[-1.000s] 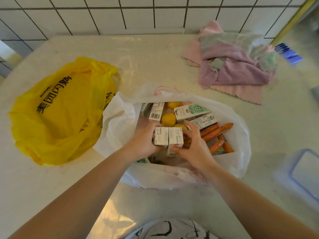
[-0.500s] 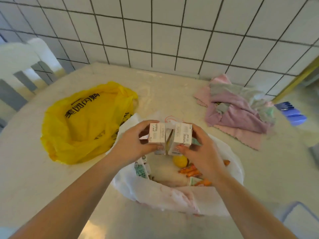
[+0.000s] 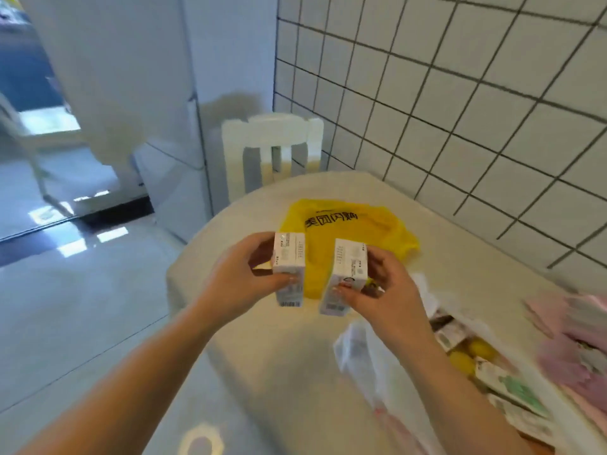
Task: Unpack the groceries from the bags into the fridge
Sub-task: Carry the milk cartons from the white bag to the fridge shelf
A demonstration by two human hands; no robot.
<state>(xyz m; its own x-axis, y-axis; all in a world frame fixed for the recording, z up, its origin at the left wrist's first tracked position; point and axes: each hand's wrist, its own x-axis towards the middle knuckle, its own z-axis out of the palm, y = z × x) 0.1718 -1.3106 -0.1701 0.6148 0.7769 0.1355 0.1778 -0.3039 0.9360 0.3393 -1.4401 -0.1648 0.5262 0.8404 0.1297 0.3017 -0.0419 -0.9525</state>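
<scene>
Left hand [image 3: 244,277] is gripping one white carton [image 3: 288,269], right hand [image 3: 377,292] is gripping a second carton [image 3: 345,279], fingers curled round each. Both cartons are hanging upright, apart, above the table [image 3: 460,251] near the yellow bag [image 3: 354,238]. White bag [image 3: 466,366] is lying open near right, holding more cartons and yellow fruit. Fridge [image 3: 157,93] is standing far left.

A pale cream surface [image 3: 262,323] with a rounded edge fills the lower right of the frame, butting against the tiled wall at the upper right. A yellow bag [image 3: 377,231] with dark printed characters lies flat on it near the centre. At the lower right sits an open white bag [image 3: 368,356] — cartons and yellow round fruit show inside. Pink cloths [image 3: 571,330], blurred, lie on the surface at the right edge, just beside the white bag.
</scene>
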